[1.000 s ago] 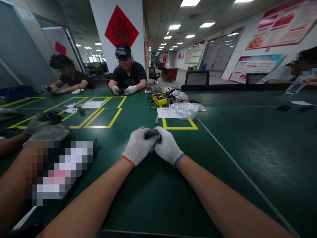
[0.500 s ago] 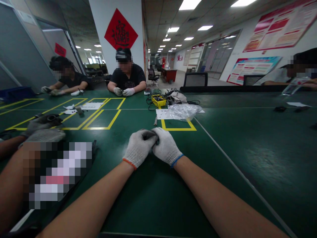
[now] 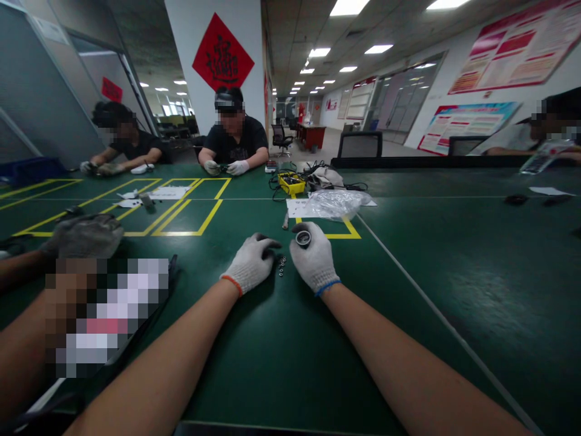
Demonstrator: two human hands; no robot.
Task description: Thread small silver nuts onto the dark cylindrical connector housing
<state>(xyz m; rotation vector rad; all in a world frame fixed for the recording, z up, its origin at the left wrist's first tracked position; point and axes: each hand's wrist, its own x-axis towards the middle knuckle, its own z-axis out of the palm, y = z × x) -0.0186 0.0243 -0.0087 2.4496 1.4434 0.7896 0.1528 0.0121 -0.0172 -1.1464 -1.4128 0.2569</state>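
My right hand (image 3: 314, 259), in a white knit glove with a blue cuff edge, grips a small round ring-shaped metal part (image 3: 303, 238) whose round face is turned up towards me. Across from it, my left hand (image 3: 250, 261), gloved with an orange cuff edge, has thumb and fingers apart and appears to hold nothing. Between the hands, on the green table (image 3: 263, 363), lie several tiny shiny ring-like metal pieces (image 3: 282, 265), closest to the left fingertips. They are too small to name surely.
Beyond my hands are a slim metallic piece (image 3: 285, 219), a clear plastic bag (image 3: 338, 204) on paper, and a yellow box (image 3: 291, 183) with black cables. At left, a co-worker's gloved hand (image 3: 91, 235) is close by. Another gloved person (image 3: 233, 136) sits opposite.
My hands, earlier pressed together, have parted. The round metal part now shows in my right hand, and the tiny metal pieces have come into view on the table.
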